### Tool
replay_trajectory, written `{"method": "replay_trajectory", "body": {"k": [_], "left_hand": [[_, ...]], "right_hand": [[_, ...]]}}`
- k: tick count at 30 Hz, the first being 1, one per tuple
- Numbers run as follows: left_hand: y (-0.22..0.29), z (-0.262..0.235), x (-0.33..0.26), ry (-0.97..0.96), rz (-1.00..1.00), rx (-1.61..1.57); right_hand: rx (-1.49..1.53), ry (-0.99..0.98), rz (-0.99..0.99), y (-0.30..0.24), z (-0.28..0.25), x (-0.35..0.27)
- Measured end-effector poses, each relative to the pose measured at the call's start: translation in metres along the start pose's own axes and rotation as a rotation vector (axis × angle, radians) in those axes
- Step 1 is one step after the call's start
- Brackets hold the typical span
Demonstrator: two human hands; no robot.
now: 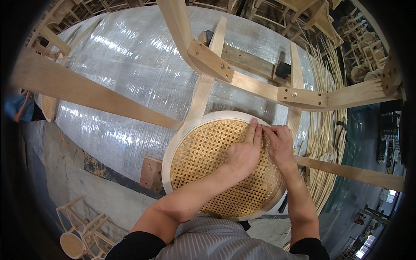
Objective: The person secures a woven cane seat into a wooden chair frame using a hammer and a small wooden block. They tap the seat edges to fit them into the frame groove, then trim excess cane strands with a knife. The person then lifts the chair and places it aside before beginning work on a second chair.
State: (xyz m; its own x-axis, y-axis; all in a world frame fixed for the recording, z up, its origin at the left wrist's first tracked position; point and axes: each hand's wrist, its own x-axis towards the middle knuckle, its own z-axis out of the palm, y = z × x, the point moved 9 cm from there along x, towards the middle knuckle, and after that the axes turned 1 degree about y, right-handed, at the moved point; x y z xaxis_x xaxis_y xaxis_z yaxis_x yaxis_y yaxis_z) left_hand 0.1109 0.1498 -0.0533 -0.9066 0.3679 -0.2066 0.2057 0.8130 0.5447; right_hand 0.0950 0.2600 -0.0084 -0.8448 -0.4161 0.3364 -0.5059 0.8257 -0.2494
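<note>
A wooden chair frame lies on the plastic-wrapped surface, its round seat (208, 173) filled with woven cane inside a pale wooden rim. My left hand (245, 154) rests on the cane, with two straight fingers pressing at the seat's far edge where the weave meets the rim. Close beside those fingertips, my right hand (281, 145) is closed, thumb and fingers pinched together at the same edge. Whatever lies between them is too small or hidden to name. A thin border line runs around the cane along the rim.
The curved chair back (255, 86) with bolt holes rises beyond the seat. Chair legs reach left (95, 91) and right (355, 173). Long cane strips (327, 130) lie bundled at right. A wooden block (151, 173) sits left of the seat. Finished chairs (82, 229) stand lower left; another person (24, 106) is far left.
</note>
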Motion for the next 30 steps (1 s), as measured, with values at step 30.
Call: {"method": "replay_trajectory", "body": {"k": [30], "left_hand": [[0.004, -0.018, 0.002, -0.178, 0.084, 0.398]], "right_hand": [[0.094, 0.079, 0.314, 0.017, -0.029, -0.056]]}}
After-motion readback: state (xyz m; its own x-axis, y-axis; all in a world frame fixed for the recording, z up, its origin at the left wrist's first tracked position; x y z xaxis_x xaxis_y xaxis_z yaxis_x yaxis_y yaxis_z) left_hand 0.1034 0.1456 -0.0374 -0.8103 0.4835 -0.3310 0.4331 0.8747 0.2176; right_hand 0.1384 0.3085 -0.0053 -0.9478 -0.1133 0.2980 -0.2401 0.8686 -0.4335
